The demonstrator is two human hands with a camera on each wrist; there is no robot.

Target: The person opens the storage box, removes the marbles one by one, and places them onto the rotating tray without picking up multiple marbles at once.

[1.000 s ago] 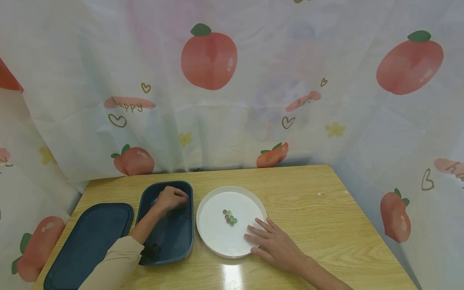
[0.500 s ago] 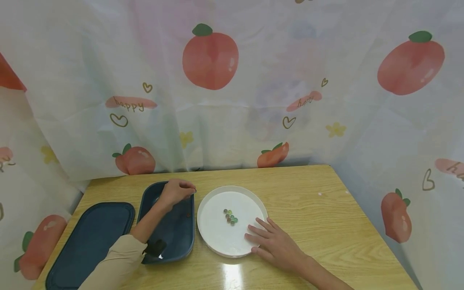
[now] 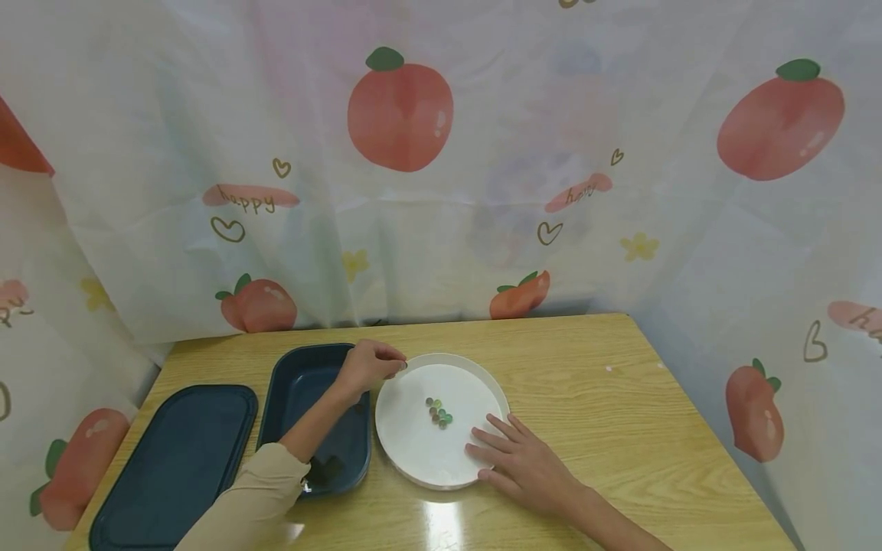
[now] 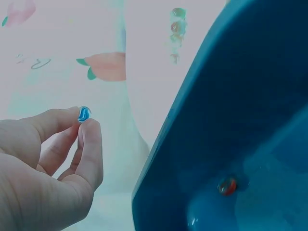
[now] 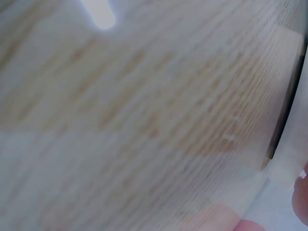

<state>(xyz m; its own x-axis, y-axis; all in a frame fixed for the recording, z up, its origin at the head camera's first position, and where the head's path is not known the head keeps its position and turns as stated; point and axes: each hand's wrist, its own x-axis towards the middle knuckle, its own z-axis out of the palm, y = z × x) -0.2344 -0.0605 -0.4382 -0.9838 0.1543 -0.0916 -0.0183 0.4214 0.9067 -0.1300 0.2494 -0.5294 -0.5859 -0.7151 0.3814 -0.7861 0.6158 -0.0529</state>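
Note:
My left hand (image 3: 367, 369) pinches a blue-and-white swirled glass marble (image 4: 84, 114) between thumb and fingertips. In the head view that hand is above the gap between the dark blue basin (image 3: 308, 358) and the round white tray (image 3: 413, 459), its fingertips at the tray's far left rim. Several green and brownish marbles (image 3: 439, 413) lie clustered on the tray. A marble with red in it (image 4: 227, 186) lies in the basin, seen in the left wrist view. Fingers spread, my right hand (image 3: 524, 463) rests on the tray's right rim.
A flat dark blue lid or tray (image 3: 175, 459) lies left of the basin. Everything stands on a wooden table (image 3: 572, 375). A fruit-print curtain (image 3: 455, 229) hangs behind and at both sides.
My left hand has risen out of the basin and moved right, over its edge to the white tray's rim, carrying the marble. The right hand has stayed in place.

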